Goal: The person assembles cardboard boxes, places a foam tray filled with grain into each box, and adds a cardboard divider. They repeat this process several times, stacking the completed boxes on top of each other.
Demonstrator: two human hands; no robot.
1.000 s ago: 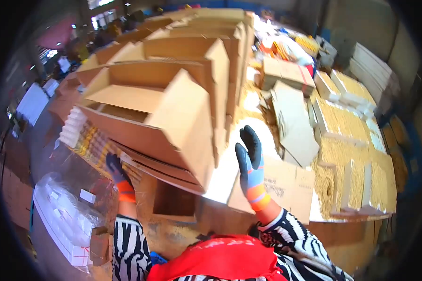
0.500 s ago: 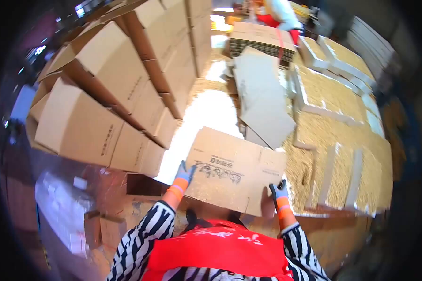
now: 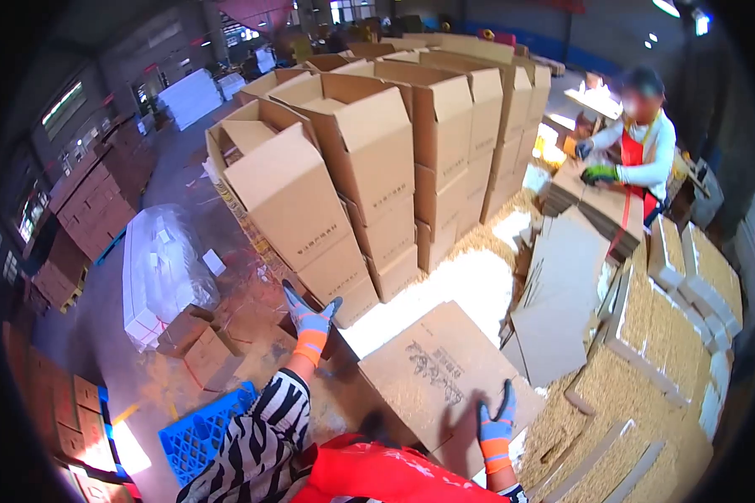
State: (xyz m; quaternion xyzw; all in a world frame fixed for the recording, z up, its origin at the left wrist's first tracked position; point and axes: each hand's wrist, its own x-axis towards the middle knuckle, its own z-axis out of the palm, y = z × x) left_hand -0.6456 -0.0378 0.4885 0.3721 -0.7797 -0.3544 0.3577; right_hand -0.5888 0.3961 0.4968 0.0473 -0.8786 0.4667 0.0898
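Observation:
A flattened brown cardboard carton (image 3: 470, 356) with dark print lies in front of me on the work surface. My left hand (image 3: 310, 318), in a grey-blue glove with an orange cuff, is off to the left of the carton with its fingers spread and nothing in them. Over the carton's near right part is my right hand (image 3: 497, 423), gloved alike, thumb and fingers apart; its shadow falls on the cardboard. Tall open cardboard boxes (image 3: 356, 155) stand stacked just beyond my left hand.
Grey cardboard sheets (image 3: 554, 285) lie beyond the carton. Blocks coated in yellowish granules (image 3: 663, 335) cover the right side. A co-worker (image 3: 646, 151) stands behind bundled cardboard (image 3: 600, 201). On the floor at left are a blue pallet (image 3: 205, 427) and a plastic-wrapped stack (image 3: 164, 268).
My left hand has let go of the carton and moved away leftward. The right hand's fingers have spread. The view has swung up and left, bringing the co-worker and hall into sight.

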